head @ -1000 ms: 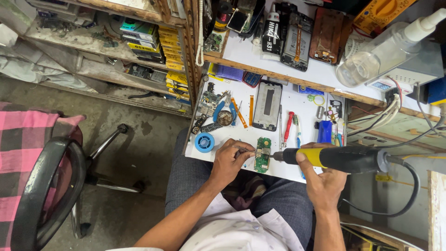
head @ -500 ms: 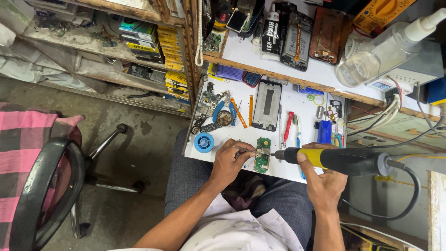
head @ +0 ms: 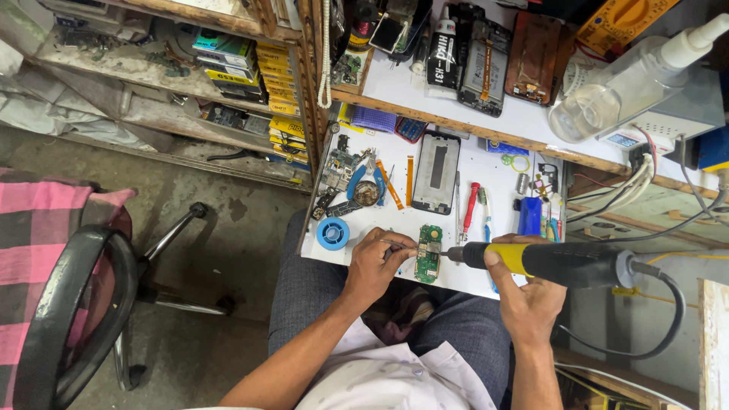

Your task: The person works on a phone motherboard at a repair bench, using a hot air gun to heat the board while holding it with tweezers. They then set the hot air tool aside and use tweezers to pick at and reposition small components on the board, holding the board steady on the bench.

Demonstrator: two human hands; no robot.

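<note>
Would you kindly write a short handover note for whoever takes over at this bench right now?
Left hand: grip on thin tweezers, tips at the green circuit board.
Right hand: grip on the yellow-and-black hot air handle, nozzle aimed at the board's right edge.
The board lies flat near the front edge of the white work surface, with a blue solder spool to its left and a phone frame behind it.
Done: board laid out, tools in place.
Left: heating work on the board; its progress cannot be judged.
</note>
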